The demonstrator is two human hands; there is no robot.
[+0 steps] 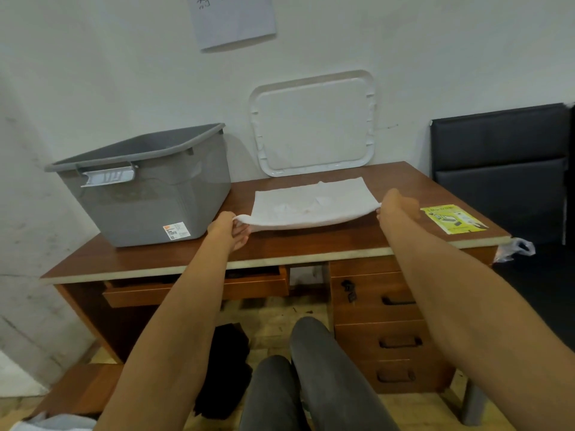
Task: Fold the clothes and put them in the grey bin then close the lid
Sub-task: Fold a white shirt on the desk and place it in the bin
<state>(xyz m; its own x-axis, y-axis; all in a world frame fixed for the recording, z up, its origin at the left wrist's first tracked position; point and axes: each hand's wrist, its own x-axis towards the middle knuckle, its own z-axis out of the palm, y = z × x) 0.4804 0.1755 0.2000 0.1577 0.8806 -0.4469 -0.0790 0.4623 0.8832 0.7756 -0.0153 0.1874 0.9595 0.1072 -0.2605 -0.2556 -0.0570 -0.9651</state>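
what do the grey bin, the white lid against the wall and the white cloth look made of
Grey rectangular bin: moulded plastic, matte, walls seemingly slightly translucent, rolled rim.
White flat lid: likely rigid plastic, smooth with faint sheen, moulded edge notches.
White cloth: soft fabric, matte; it sags between its two held corners. Fibre type unclear.

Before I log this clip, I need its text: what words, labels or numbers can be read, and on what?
White sticker with an orange corner on the grey plastic bin: print too small to read.
Yellow-green printed leaflet on the brown wooden desk: heading and text blurred, unreadable.
White paper sheet on the white wall: dark handwriting, cut off and blurred.
Nothing legible.
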